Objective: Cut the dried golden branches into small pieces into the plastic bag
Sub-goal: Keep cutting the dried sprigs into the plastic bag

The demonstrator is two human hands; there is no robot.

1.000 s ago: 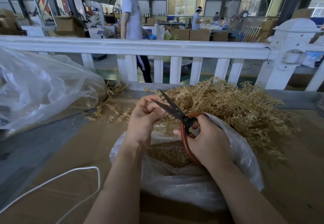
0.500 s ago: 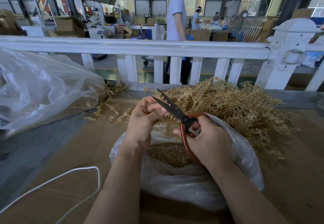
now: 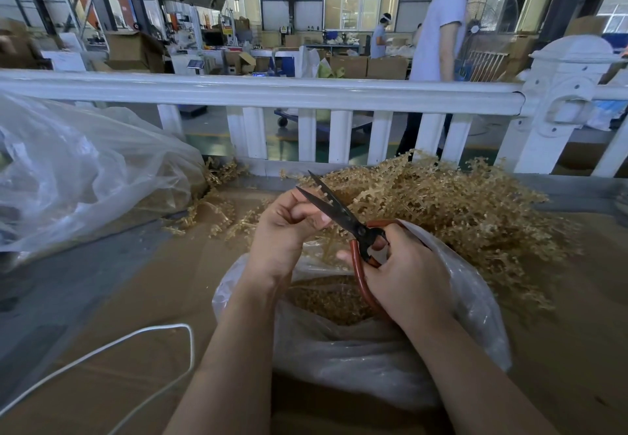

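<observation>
Branch piece (image 3: 324, 230) pinched by left hand (image 3: 285, 230), over plastic bag (image 3: 356, 349); scissors (image 3: 343, 217), gripped by right hand (image 3: 407, 274), blades parted, pointing 11 o'clock.

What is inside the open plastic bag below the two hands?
The plastic bag holds a layer of small golden cut pieces. The right hand and the scissors cover part of the opening, so how deep the pieces go cannot be seen.

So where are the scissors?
In the head view, the scissors are mid-frame in the right hand, blades open by the left hand, above the plastic bag.
</observation>
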